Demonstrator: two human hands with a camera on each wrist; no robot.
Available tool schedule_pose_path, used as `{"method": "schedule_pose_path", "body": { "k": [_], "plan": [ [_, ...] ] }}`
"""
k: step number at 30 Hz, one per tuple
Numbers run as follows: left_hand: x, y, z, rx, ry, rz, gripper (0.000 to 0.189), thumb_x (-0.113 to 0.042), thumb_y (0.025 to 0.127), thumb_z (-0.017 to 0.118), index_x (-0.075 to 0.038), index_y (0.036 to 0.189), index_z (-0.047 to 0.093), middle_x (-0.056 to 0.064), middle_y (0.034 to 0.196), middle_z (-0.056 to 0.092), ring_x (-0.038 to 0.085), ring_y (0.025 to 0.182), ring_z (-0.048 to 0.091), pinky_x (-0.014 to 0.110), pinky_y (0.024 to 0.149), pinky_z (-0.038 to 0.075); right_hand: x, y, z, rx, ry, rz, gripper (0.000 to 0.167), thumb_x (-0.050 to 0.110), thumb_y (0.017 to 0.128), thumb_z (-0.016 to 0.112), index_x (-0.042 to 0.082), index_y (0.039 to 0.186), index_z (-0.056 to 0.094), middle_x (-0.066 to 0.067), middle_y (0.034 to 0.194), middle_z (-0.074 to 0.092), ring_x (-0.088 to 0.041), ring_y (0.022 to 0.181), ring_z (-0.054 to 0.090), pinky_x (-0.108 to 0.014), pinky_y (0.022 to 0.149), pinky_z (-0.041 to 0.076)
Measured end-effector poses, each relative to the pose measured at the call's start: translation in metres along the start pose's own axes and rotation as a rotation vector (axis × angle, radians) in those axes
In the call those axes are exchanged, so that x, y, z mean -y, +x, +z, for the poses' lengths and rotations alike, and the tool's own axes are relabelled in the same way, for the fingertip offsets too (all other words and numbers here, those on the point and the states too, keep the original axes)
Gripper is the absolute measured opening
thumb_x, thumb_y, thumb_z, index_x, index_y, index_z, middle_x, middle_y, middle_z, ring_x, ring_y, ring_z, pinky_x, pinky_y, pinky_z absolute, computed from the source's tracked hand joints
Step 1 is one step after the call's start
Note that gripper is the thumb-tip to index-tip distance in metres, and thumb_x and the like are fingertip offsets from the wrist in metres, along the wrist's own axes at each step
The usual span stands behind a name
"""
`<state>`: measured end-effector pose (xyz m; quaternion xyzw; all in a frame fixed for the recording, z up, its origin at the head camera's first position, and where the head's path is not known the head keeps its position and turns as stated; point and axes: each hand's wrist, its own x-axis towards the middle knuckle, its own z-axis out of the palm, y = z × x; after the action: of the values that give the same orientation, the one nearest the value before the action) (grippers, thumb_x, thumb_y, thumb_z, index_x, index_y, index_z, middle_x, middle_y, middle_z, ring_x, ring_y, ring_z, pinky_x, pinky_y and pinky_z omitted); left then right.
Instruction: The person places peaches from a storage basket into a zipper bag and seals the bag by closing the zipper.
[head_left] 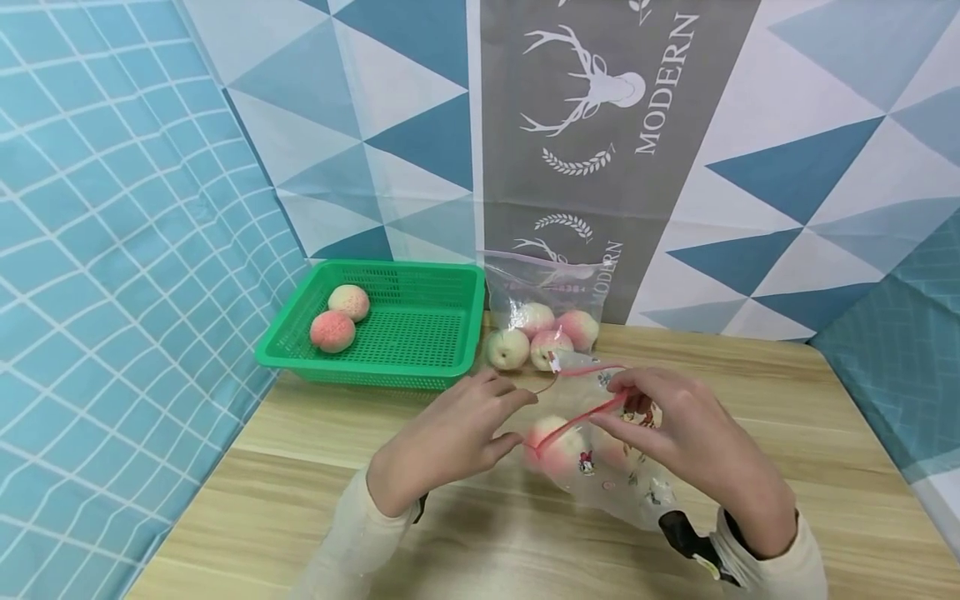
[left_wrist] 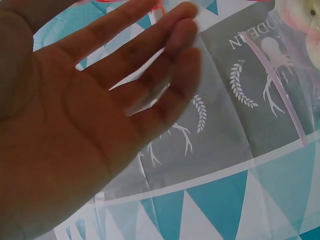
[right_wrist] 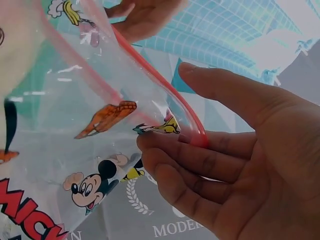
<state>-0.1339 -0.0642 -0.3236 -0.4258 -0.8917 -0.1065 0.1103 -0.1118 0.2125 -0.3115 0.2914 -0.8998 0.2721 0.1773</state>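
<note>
A clear zip bag with cartoon prints (head_left: 588, 483) lies on the table between both hands, its red-edged mouth parted. Peaches (head_left: 558, 442) show through its plastic. My left hand (head_left: 457, 429) is at the left end of the mouth, thumb apart from the fingers; in the left wrist view its fingers (left_wrist: 135, 55) look nearly straight. At the mouth's right end, my right hand (head_left: 686, 425) has its fingers against the bag's edge. The right wrist view shows that thumb (right_wrist: 225, 87) standing away from the red zip strip (right_wrist: 165, 87), with relaxed fingers touching the plastic.
Behind the hands stands another clear zip bag (head_left: 517, 279) holding several peaches (head_left: 551, 348). A green plastic basket (head_left: 375, 368) at the back left contains two peaches (head_left: 333, 332). Patterned cloth (head_left: 420, 100) rises at the table's back edge.
</note>
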Motion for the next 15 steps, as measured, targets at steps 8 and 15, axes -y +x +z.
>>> {"method": "schedule_pose_path", "body": {
  "k": [8, 15],
  "plan": [
    [0.0010, -0.0022, 0.0027, 0.050, -0.016, -0.033, 0.035, -0.018, 0.086, 0.078, -0.012, 0.119, 0.068, 0.002, 0.105, 0.068, 0.019, 0.098, 0.060, 0.034, 0.086, 0.050, -0.0037, -0.0007, -0.0019, -0.018, -0.046, 0.039, 0.021, 0.022, 0.081, 0.084, 0.015, 0.095, 0.070, 0.015, 0.078, 0.061, -0.001, 0.069, 0.055, -0.022, 0.060, 0.050],
    [0.0067, -0.0034, 0.0018, 0.035, -0.021, -0.060, 0.035, -0.018, 0.086, 0.078, -0.011, 0.119, 0.069, 0.002, 0.105, 0.067, 0.019, 0.095, 0.061, 0.033, 0.083, 0.051, -0.0077, -0.0006, -0.0056, -0.032, -0.054, 0.023, 0.022, 0.019, 0.079, 0.085, 0.014, 0.094, 0.070, 0.015, 0.078, 0.062, -0.001, 0.069, 0.056, -0.021, 0.060, 0.049]
  ]
}}
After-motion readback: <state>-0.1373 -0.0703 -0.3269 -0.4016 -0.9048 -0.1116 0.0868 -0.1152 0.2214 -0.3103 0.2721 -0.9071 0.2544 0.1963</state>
